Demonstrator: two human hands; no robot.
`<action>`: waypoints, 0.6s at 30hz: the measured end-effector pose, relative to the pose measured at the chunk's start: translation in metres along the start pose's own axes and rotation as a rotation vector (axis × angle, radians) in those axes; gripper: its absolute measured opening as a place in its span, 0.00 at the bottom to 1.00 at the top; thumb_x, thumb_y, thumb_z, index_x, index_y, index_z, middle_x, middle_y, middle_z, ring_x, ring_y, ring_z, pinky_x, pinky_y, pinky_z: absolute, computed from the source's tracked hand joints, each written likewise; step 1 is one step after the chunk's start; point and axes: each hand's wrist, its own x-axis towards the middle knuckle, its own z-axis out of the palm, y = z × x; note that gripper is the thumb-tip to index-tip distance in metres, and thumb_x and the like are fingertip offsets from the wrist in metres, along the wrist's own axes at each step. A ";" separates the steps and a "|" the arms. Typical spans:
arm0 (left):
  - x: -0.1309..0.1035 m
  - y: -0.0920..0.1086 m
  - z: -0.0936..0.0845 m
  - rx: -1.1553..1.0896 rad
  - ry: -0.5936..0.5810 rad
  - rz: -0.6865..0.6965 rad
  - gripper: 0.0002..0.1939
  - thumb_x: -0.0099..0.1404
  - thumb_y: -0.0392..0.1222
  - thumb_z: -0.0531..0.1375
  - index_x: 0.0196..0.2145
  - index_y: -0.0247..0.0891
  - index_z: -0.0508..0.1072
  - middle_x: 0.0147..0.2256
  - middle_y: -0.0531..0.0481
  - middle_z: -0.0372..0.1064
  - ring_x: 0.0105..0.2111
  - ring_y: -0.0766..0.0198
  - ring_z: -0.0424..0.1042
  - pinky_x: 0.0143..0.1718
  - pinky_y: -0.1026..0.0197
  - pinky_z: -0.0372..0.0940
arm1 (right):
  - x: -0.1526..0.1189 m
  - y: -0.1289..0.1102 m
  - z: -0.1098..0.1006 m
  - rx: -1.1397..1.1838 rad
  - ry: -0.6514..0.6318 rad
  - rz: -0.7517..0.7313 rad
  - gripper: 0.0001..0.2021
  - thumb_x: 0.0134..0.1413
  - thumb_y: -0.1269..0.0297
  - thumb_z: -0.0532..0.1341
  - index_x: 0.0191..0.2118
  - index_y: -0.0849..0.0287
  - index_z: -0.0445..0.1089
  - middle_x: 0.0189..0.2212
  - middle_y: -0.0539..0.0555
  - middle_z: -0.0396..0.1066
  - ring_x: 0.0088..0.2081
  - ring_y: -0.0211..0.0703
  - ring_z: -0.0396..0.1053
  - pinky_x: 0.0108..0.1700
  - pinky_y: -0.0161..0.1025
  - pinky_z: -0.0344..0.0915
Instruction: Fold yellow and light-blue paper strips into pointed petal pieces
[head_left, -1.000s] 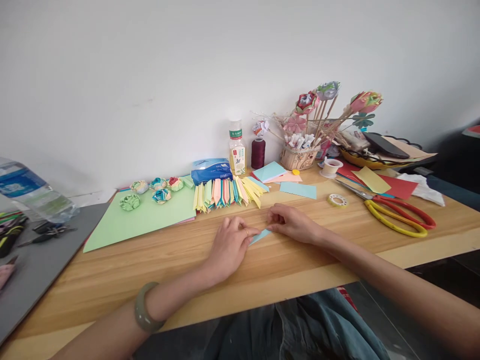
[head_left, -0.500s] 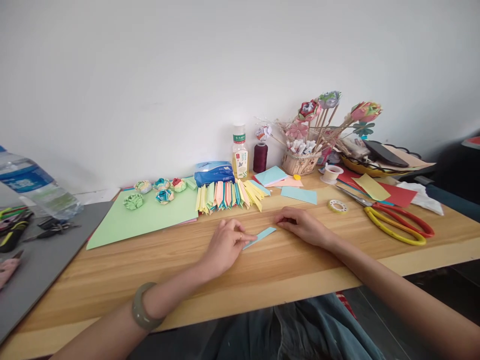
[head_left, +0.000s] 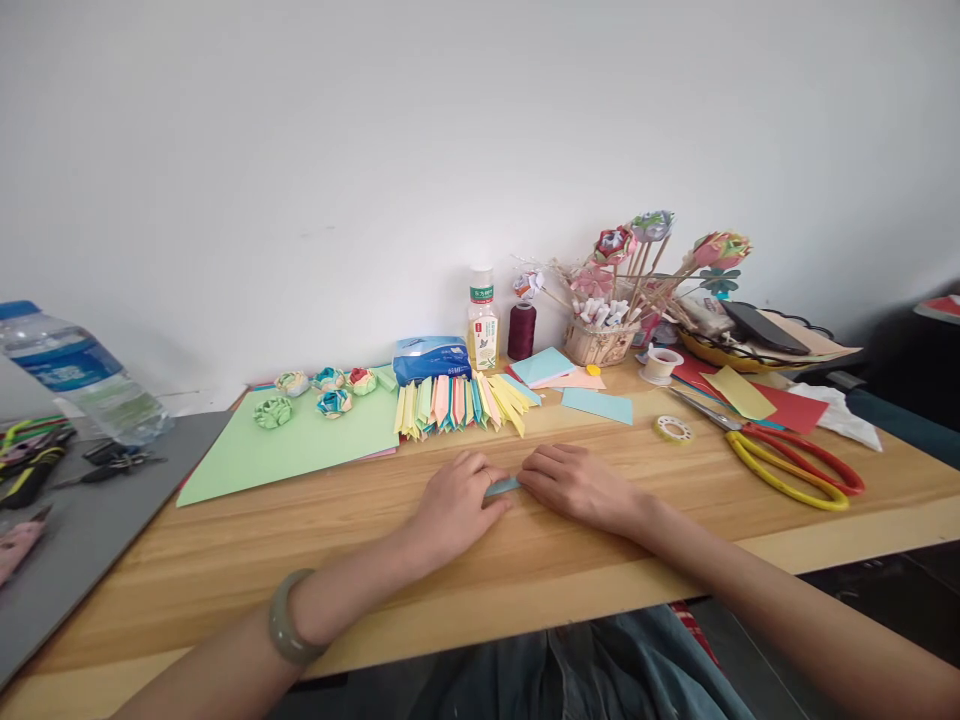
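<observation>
A narrow light-blue folded paper strip (head_left: 502, 486) lies on the wooden table between my hands, mostly covered by them. My left hand (head_left: 461, 507) grips its left end, with the thumb on the near side and the fingers curled over the far side. Over the right part of the strip, my right hand (head_left: 574, 483) presses down with its fingers together. Just beyond my hands stands a row of folded paper pieces (head_left: 457, 403) in yellow, green, pink and blue. A flat light-blue paper rectangle (head_left: 598, 404) lies behind my right hand.
Large scissors (head_left: 795, 462) and a tape roll (head_left: 674, 429) lie to the right. Paper flowers (head_left: 273, 412) rest on green sheets (head_left: 300, 455) at left. Along the wall stand a tissue pack (head_left: 430, 360), a small bottle (head_left: 483, 325), a thread spool (head_left: 521, 332) and a basket (head_left: 600, 345).
My right hand has moved left onto the paper strip and now covers its right part. My left hand has shifted slightly, its thumb now lower. The view has tilted up a little.
</observation>
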 end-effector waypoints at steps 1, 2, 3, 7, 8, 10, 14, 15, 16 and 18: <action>0.001 -0.001 0.000 0.031 0.011 0.031 0.08 0.63 0.38 0.59 0.40 0.37 0.74 0.36 0.48 0.69 0.38 0.59 0.67 0.39 0.58 0.64 | 0.001 -0.001 0.001 -0.003 0.004 0.009 0.15 0.64 0.71 0.46 0.37 0.64 0.70 0.31 0.58 0.70 0.33 0.45 0.65 0.34 0.40 0.60; 0.003 -0.002 0.001 0.050 0.019 0.059 0.07 0.64 0.36 0.57 0.38 0.37 0.74 0.35 0.48 0.69 0.38 0.59 0.67 0.38 0.58 0.64 | 0.003 -0.002 0.002 -0.002 0.010 0.025 0.15 0.64 0.71 0.46 0.37 0.64 0.70 0.30 0.58 0.70 0.33 0.45 0.65 0.34 0.40 0.60; 0.003 -0.003 0.001 0.057 0.022 0.080 0.08 0.65 0.35 0.55 0.35 0.37 0.75 0.34 0.48 0.69 0.37 0.59 0.67 0.38 0.57 0.64 | 0.004 -0.004 0.004 0.002 0.016 0.046 0.15 0.64 0.70 0.46 0.37 0.63 0.69 0.30 0.58 0.70 0.33 0.45 0.65 0.34 0.40 0.60; 0.004 -0.004 0.002 0.036 0.037 0.127 0.12 0.68 0.35 0.51 0.32 0.35 0.73 0.32 0.46 0.69 0.37 0.57 0.67 0.38 0.56 0.64 | 0.009 -0.016 0.004 0.046 0.033 0.164 0.15 0.65 0.65 0.46 0.37 0.63 0.68 0.31 0.57 0.69 0.33 0.44 0.65 0.33 0.39 0.59; 0.003 -0.004 0.002 0.018 0.044 0.125 0.12 0.68 0.36 0.50 0.33 0.35 0.73 0.32 0.46 0.70 0.37 0.57 0.68 0.37 0.56 0.64 | 0.010 -0.019 0.002 0.062 0.030 0.194 0.16 0.66 0.64 0.45 0.36 0.62 0.67 0.31 0.57 0.69 0.32 0.44 0.65 0.32 0.38 0.58; 0.002 -0.003 0.002 -0.032 0.058 0.110 0.13 0.69 0.36 0.49 0.36 0.35 0.73 0.33 0.45 0.71 0.36 0.57 0.69 0.36 0.57 0.65 | 0.011 -0.023 -0.002 0.100 0.013 0.247 0.18 0.67 0.64 0.42 0.34 0.61 0.66 0.28 0.57 0.69 0.29 0.42 0.65 0.29 0.37 0.56; -0.002 -0.005 -0.002 -0.184 0.051 0.066 0.08 0.66 0.38 0.54 0.33 0.37 0.73 0.32 0.48 0.73 0.34 0.60 0.71 0.36 0.60 0.64 | 0.003 -0.022 -0.010 0.212 -0.047 0.327 0.15 0.66 0.60 0.44 0.32 0.59 0.62 0.23 0.52 0.68 0.22 0.39 0.62 0.25 0.36 0.52; -0.003 -0.007 -0.005 -0.230 0.049 0.045 0.07 0.64 0.38 0.56 0.32 0.38 0.73 0.31 0.50 0.73 0.33 0.61 0.71 0.36 0.61 0.64 | -0.002 -0.019 -0.013 0.246 -0.056 0.356 0.14 0.65 0.60 0.45 0.32 0.58 0.62 0.23 0.51 0.68 0.22 0.39 0.62 0.25 0.35 0.52; -0.003 -0.011 -0.008 -0.277 0.055 0.014 0.06 0.64 0.39 0.56 0.31 0.38 0.73 0.31 0.51 0.73 0.32 0.62 0.71 0.36 0.62 0.63 | -0.008 -0.014 -0.015 0.279 -0.057 0.394 0.13 0.65 0.60 0.45 0.32 0.57 0.61 0.23 0.51 0.69 0.22 0.39 0.63 0.25 0.35 0.53; -0.003 -0.021 -0.015 -0.369 0.090 -0.076 0.07 0.64 0.39 0.55 0.29 0.39 0.71 0.28 0.53 0.72 0.30 0.64 0.70 0.35 0.63 0.63 | -0.024 -0.004 -0.021 0.335 -0.041 0.496 0.12 0.64 0.60 0.45 0.32 0.56 0.60 0.23 0.50 0.68 0.22 0.39 0.65 0.25 0.34 0.55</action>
